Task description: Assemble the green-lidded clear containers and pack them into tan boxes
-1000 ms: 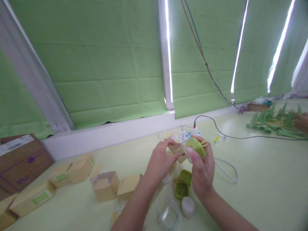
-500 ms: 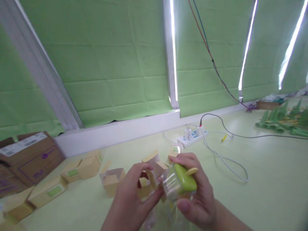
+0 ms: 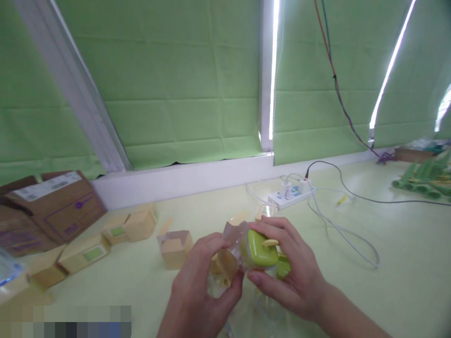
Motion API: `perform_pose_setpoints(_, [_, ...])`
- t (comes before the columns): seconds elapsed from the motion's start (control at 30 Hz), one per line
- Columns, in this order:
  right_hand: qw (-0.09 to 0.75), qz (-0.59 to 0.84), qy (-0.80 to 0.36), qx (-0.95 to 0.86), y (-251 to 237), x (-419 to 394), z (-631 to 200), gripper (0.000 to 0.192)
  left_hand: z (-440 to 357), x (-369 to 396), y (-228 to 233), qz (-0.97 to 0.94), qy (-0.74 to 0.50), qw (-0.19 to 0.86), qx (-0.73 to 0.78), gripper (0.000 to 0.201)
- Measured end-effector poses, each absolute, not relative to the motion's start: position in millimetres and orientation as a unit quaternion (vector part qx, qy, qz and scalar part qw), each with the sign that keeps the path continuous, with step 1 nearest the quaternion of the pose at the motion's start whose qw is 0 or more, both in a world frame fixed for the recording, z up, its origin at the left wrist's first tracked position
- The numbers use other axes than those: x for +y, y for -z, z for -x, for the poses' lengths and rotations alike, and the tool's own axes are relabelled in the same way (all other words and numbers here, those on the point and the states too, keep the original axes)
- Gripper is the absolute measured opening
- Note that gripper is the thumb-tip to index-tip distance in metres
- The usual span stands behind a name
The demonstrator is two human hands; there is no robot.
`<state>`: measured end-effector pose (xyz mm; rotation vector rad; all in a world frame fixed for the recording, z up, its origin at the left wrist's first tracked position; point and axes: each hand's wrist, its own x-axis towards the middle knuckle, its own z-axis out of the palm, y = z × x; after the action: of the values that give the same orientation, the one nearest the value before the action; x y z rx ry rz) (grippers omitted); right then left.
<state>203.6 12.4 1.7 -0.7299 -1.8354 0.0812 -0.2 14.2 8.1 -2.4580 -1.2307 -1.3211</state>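
The green case [image 3: 261, 249] sits between both hands, held above the bench near its front edge, in the middle of the view. It is a small rounded block of lime-green plastic with a pale yellow tab on top, and its long axis runs from left to right, tilted a little down toward the right. Its left end goes into a clear wrapper [image 3: 235, 237], crinkled and open-mouthed, that sticks out toward the left hand.

The right hand [image 3: 296, 277] holds the case: fingers curl over its far side, the thumb lies under its near edge, so the grip is closed on it from the right. The left hand [image 3: 200, 286] is just beside the case's left end; its thumb and fingers pinch the wrapper and what looks like a small tan box [image 3: 221, 267] below it, though blur makes that hard to tell. Both hands are equally close, one at each end of the long axis.

Further out on the bench [image 3: 387, 281], several tan boxes [image 3: 134, 225] lie toward the left, a brown carton [image 3: 52, 206] stands at the left edge, and a power strip [image 3: 291, 195] with white cables lies near the back edge under green blinds.
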Motion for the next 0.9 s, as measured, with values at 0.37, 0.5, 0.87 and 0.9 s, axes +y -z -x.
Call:
perform_pose_setpoints(0.37, [0.527, 0.301, 0.005, -0.795, -6.9, 12.4, -214.5, 0.061, -6.5, 10.0, -9.1, 0.812, 0.429, 0.025, -0.396, 0.05])
perform_pose_setpoints(0.5, [0.55, 0.264, -0.007, -0.792, -8.4, 12.4, -217.9, 0.061, -6.7, 8.3, -11.6, 0.818, 0.424, 0.003, -0.39, 0.05])
perform_pose_setpoints(0.87, [0.565, 0.259, -0.036, -0.782, -12.6, 16.8, -224.6, 0.054, -5.7, 2.3, -15.1, 0.838, 0.406, -0.058, -0.359, 0.053])
perform_pose_setpoints(0.9, [0.563, 0.257, -0.034, -0.785, -12.9, 17.2, -224.5, 0.056, -5.8, 1.8, -15.1, 0.838, 0.409, -0.066, -0.356, 0.053])
